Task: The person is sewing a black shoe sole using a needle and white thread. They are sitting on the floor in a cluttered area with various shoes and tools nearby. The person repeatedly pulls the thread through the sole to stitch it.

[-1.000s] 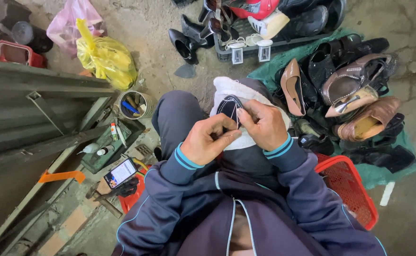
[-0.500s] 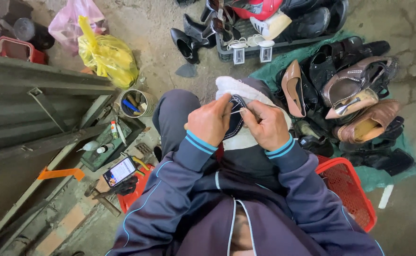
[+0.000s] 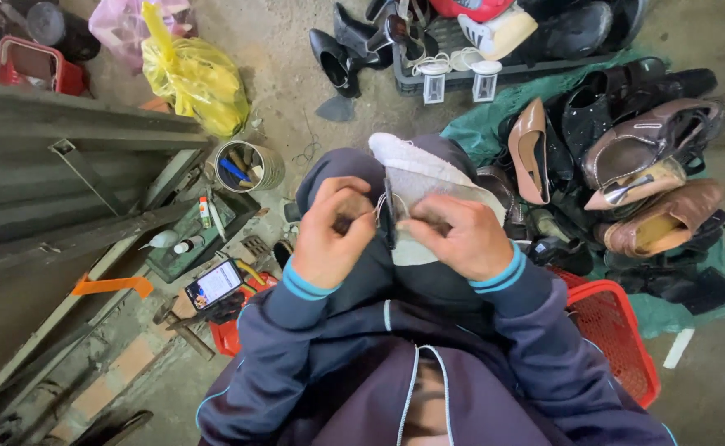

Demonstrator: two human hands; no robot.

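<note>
Centre of the frame: both hands meet over the lap, working a small dark piece of shoe leather [image 3: 387,221] that stands on edge against a pale cloth pad [image 3: 428,186] draped over the knee. Left hand [image 3: 329,231] has its fingers curled together around something thin, apparently pale thread [image 3: 376,206] running from the dark piece; whether a needle sits in that pinch cannot be told. Right hand [image 3: 453,235] presses thumb and fingers closed on the dark piece, pinning it to the pad.

Right of the frame: a heap of worn brown and black shoes [image 3: 643,165] lies on green cloth [image 3: 470,136], with a red mesh plastic basket [image 3: 610,330] at the lower right. Left of centre: a round tin of tools [image 3: 247,165], a green tray of small bottles [image 3: 189,239] and a lit phone [image 3: 214,283] rest on the floor just beside the knee; a yellow plastic bag [image 3: 193,78] sits at the upper left.

Judged risks: the fingertips of both hands crowd the same small edge, so any sharp point driven through could prick the holding thumb. Uneven pull on the thread may tear the edge or tangle the loose strands. The piece is held only by pinch and knee; a slip would drop it among the clutter near the tin
</note>
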